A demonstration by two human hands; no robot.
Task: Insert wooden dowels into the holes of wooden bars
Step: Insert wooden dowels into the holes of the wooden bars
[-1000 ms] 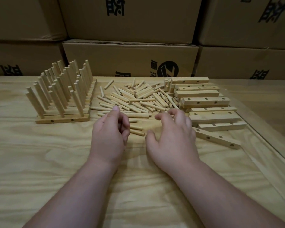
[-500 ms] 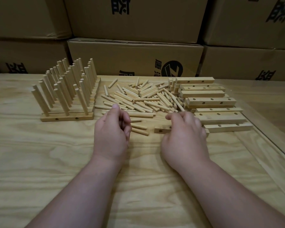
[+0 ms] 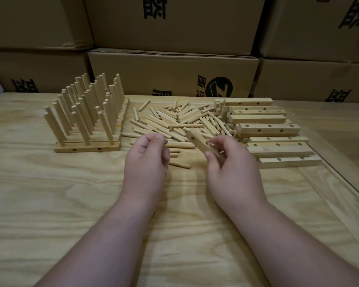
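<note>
The right hand (image 3: pixel 232 168) hides the near end of the held bar (image 3: pixel 197 141)

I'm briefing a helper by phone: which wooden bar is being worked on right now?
Start at the stack of bare bars on the table's right side, then look left, toward the loose dowels. The bar there is gripped by the right hand. It alone is lifted off the table and tilted.

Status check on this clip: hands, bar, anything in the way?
Right hand grips a bar, lifted and tilted. Left hand curled, contents hidden. Loose dowels lie just beyond; nothing blocking.
</note>
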